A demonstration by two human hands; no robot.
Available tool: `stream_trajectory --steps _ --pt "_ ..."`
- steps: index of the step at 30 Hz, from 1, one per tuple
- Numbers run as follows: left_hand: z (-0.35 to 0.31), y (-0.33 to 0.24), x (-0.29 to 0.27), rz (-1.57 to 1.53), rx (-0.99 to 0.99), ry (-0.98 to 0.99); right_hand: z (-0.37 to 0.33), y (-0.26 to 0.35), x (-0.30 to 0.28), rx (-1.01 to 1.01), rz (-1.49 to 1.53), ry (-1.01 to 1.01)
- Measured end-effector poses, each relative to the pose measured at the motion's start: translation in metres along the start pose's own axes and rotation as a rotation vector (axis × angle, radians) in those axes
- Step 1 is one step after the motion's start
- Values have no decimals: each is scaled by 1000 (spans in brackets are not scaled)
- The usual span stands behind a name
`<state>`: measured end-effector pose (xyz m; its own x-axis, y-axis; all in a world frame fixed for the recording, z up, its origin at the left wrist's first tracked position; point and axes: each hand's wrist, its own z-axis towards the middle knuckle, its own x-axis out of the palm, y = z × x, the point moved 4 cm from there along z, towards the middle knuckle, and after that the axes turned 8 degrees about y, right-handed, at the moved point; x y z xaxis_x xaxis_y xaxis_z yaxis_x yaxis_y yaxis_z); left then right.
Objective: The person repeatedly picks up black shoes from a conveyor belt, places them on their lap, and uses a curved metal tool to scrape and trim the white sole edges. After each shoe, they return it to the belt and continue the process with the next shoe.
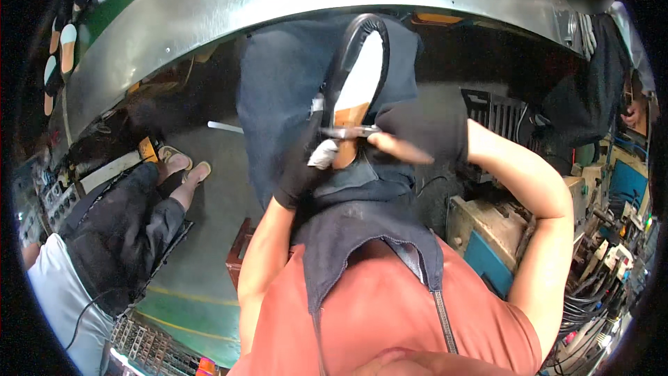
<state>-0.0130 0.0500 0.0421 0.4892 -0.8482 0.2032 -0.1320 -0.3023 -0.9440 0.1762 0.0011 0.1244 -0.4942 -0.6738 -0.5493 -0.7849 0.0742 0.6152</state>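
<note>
Overhead curves a broad sheet-metal conveyor rim, grey and dull, with green paint above it and a concrete floor below.

At the middle of the view the left hand, in a black glove, is closed around the lower part of a shoe — a black upper with a white insole and a tan heel patch, held upright with the toe pointing up toward the rim. A scrap of white shows just under the gloved fingers. The right hand, bare, is pinched on a small pair of scissors whose blades lie across the shoe's heel end, touching it. Both forearms rise from the lower edge; the right elbow juts out wide to the right.

Beneath the hands hangs a dark blue apron over an orange-red shirt, and dark cloth drapes behind the shoe.

To the left, another person sits low in dark trousers and sandals, well apart from the hands. Along the far left of the rim stand several shoe soles, seen on edge. On the right are a blue machine housing, a black slatted crate and bundles of cables — and another person's dark sleeve at the upper right corner.
</note>
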Motion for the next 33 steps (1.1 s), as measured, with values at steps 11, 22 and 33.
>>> stream_trajectory --steps 11,22,33 --pt "31 16 -4 718 339 -575 7 -12 -23 -79 -291 176" --pt "44 10 -38 -56 78 -50 -3 -14 9 -52 141 20" --pt "45 87 -60 345 304 -47 -16 87 -22 -437 -91 -171"
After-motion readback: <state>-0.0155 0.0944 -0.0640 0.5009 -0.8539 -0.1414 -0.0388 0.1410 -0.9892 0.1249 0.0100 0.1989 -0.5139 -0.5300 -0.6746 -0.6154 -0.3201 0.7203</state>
